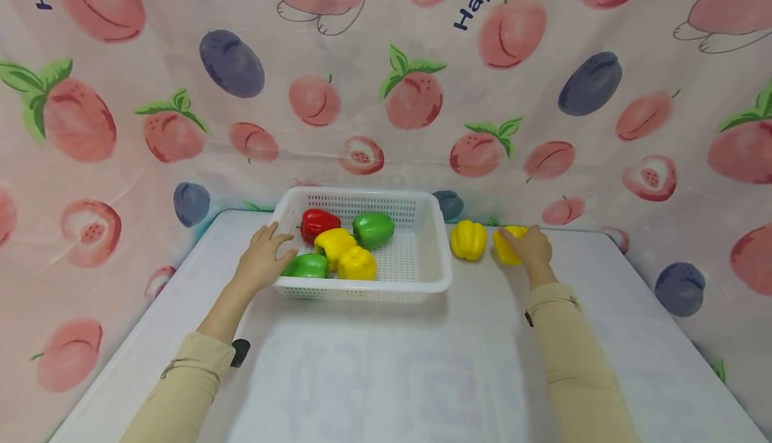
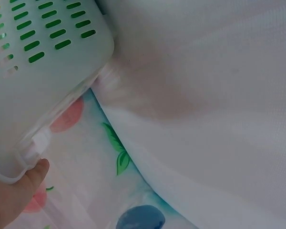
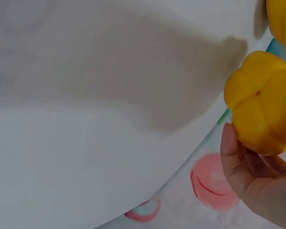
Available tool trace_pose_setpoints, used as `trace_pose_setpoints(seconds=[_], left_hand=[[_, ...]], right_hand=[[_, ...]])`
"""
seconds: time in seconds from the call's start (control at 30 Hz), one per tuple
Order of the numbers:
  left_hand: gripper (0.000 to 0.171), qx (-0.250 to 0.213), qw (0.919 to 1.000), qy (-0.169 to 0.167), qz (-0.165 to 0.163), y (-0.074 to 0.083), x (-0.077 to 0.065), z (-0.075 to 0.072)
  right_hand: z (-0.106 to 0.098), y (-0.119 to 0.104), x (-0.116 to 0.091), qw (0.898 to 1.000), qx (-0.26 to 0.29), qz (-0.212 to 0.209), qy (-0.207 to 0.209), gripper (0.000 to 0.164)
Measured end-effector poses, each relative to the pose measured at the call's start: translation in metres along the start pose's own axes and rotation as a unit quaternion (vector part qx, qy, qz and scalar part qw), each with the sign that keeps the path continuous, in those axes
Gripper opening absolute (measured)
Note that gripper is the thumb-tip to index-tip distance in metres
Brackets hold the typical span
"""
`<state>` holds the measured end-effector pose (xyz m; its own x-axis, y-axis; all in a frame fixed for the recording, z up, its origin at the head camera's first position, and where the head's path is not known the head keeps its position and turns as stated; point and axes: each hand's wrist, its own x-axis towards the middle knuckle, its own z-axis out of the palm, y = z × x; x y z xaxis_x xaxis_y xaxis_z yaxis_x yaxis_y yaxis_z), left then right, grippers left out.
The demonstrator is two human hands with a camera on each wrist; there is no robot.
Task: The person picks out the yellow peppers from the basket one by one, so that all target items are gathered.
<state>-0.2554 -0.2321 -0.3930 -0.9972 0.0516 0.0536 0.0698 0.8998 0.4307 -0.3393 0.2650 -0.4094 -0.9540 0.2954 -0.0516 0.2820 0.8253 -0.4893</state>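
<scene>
My right hand [image 1: 533,247] holds a yellow bell pepper [image 1: 510,250], its fingers bent along the side; the right wrist view shows the lobed end of this pepper [image 3: 257,102]. Just left of it sits another yellow bell pepper [image 1: 468,240] on the table. My left hand [image 1: 262,259] rests at the left rim of a white perforated basket [image 1: 416,287], fingers loosely spread. One finger [image 2: 35,174] lies along the rim in the left wrist view. Inside the basket are a red bell pepper [image 1: 319,225], two yellow bell peppers [image 1: 357,264] and two green bell peppers [image 1: 374,230].
A white-covered table [image 1: 386,369] carries everything. Its back edge runs close behind the basket and the loose peppers. A fruit-printed cloth [image 1: 362,94] hangs behind and along both sides.
</scene>
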Motion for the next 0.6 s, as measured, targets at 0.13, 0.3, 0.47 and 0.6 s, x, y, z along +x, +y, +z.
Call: trace_pose_setpoints(seconds=[0.13,0.3,0.47,0.6], left_hand=[[0.049,0.001,1.0,0.0,-0.001,0.0,-0.001,0.0],[0.049,0.001,1.0,0.002,-0.001,0.001,0.001,0.0],[0.049,-0.005,1.0,0.007,0.0,0.002,0.004,0.001],[0.049,-0.001,0.9999,0.01,0.003,0.001,0.004,0.002]], right_hand=[[0.004,-0.003,0.002,1.0,-0.006,0.014,0.0,0.085],[0.007,-0.007,0.001,1.0,-0.004,0.03,-0.003,0.086],[0.01,-0.008,0.0,0.999,0.006,0.046,-0.001,0.088],[0.015,-0.008,0.001,0.999,0.008,0.052,0.004,0.089]])
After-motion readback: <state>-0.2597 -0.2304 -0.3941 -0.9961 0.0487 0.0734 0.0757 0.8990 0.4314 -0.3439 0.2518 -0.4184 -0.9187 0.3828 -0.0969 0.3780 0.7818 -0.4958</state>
